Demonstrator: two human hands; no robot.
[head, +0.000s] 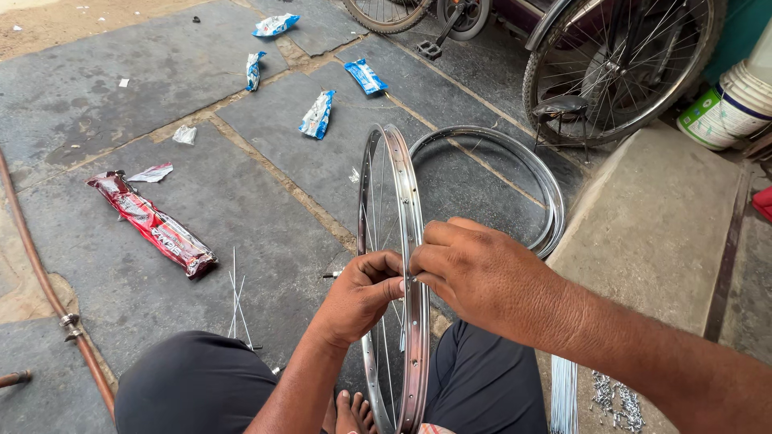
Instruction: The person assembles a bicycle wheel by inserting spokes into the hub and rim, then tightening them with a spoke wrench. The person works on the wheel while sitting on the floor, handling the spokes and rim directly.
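Stone floor (265, 201) bears wrappers (153, 223), loose spokes (237, 301), spare rim (515, 161).

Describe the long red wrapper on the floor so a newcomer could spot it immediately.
Start at the upright wheel rim the hands hold, then look left across the grey stone floor. The red wrapper lies there diagonally: long, crumpled, and red, unlike the small blue packets farther away.

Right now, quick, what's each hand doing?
Left hand: closed, fingers pinched on the rim, perhaps on a spoke end.
Right hand: closed, fingertips gripping the same rim's edge.
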